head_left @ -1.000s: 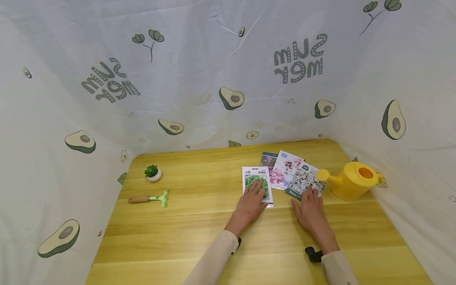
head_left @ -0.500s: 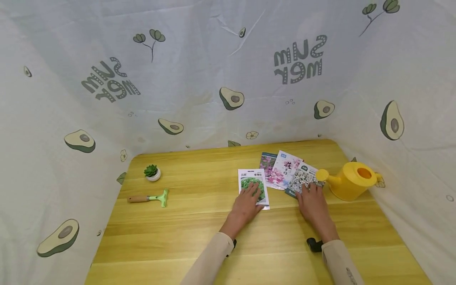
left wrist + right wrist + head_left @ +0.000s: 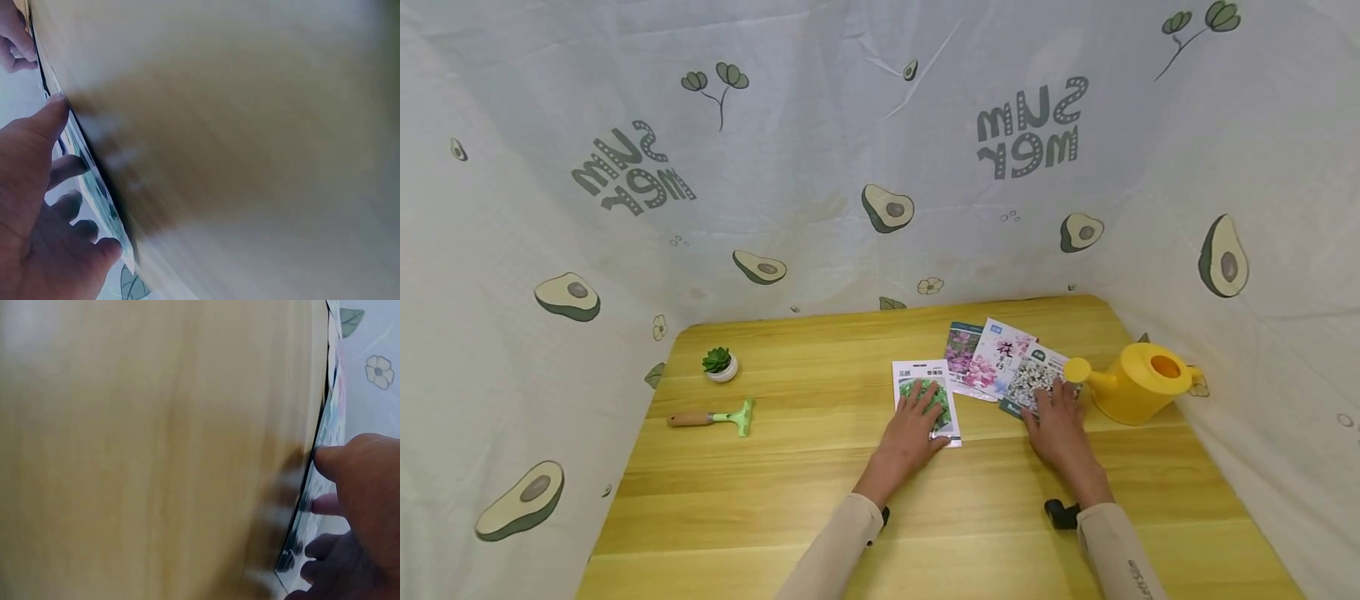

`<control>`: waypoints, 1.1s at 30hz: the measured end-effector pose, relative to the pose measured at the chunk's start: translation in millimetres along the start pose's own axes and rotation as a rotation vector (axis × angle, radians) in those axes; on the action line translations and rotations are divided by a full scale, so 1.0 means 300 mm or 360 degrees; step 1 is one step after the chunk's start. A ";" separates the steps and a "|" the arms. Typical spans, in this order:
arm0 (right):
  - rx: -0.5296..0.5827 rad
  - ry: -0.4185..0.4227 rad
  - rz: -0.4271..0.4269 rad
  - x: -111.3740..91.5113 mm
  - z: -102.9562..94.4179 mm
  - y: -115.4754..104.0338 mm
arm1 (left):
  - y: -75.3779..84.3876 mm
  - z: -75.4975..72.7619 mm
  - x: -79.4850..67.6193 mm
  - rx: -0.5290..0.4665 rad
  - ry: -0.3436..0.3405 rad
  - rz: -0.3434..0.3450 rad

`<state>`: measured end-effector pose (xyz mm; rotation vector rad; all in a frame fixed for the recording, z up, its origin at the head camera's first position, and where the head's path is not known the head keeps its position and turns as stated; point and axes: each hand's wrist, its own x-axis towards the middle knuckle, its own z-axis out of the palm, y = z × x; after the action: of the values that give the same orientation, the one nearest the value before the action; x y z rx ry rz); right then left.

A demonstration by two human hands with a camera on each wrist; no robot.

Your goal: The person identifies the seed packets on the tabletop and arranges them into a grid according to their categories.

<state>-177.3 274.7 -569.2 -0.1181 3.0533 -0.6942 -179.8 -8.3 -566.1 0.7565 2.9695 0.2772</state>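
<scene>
My left hand (image 3: 907, 435) rests its spread fingertips on a seed packet (image 3: 916, 372) with a green leafy picture, flat on the wooden table (image 3: 820, 483). In the left wrist view the thumb lies at the near edge of the leafy packet (image 3: 106, 209). Farther right, my right hand (image 3: 1062, 433) touches a seed packet (image 3: 1027, 382) with white flowers, fingertips on its face and thumb by its lower edge. That packet overlaps a pink-flowered packet (image 3: 1000, 358), which in turn partly covers a purple-flowered one (image 3: 961, 346).
A yellow watering can (image 3: 1138, 387) stands right of the packets, its spout head over the white-flowered packet's edge. At the left are a small potted succulent (image 3: 721, 365) and a green hand tool (image 3: 730, 417) with a wooden handle. Avocado-print cloth (image 3: 805, 208) surrounds the table.
My left hand has slid the leafy packet to the left and slightly nearer, away from the others. The right hand has moved slightly farther onto the white-flowered packet, which stays nearly in place.
</scene>
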 end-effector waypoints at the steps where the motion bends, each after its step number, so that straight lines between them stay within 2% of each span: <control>1: 0.0010 -0.0015 0.0004 0.002 0.000 0.000 | -0.007 0.002 -0.005 -0.0019 -0.0005 0.0001; 9: 0.0129 -0.0111 0.0034 0.005 -0.006 0.006 | -0.039 0.004 -0.026 -0.0070 -0.0043 0.0004; 14: 0.0119 -0.0143 0.0041 0.004 0.000 0.016 | -0.048 0.006 -0.043 -0.0046 -0.0060 -0.0003; 21: 0.0132 -0.0206 0.0039 -0.008 -0.017 0.012 | -0.052 -0.006 -0.078 -0.0071 -0.0029 -0.0006; 33: 0.0124 -0.0192 -0.0032 -0.047 -0.010 -0.001 | -0.063 -0.003 -0.129 -0.0147 -0.0011 -0.0040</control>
<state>-163.3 276.8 -566.4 -0.1827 2.9102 -0.7763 -154.7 -43.3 -568.2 0.7074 2.9340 0.4057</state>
